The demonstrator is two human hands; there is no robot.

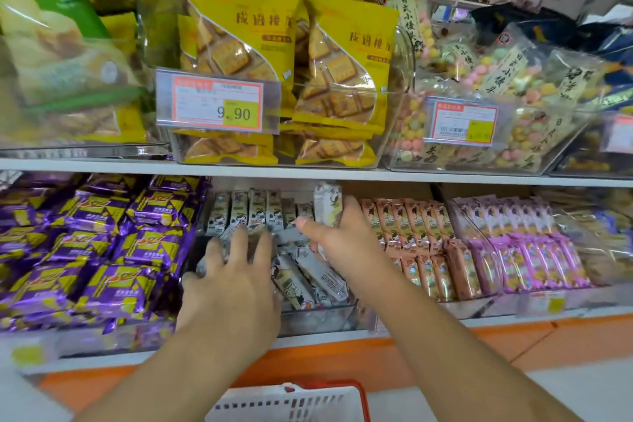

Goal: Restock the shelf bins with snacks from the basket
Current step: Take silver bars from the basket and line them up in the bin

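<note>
My left hand (229, 281) lies flat with the fingers spread apart on the loose grey-white snack packs (308, 271) in the clear bin (318, 317) on the lower shelf. At about two o'clock from it, my right hand (337, 236) grips one pack (327, 204) upright, fingers curled around it, thumb pointing to nine o'clock. The basket (291, 402) is at six o'clock, below my arms.
</note>
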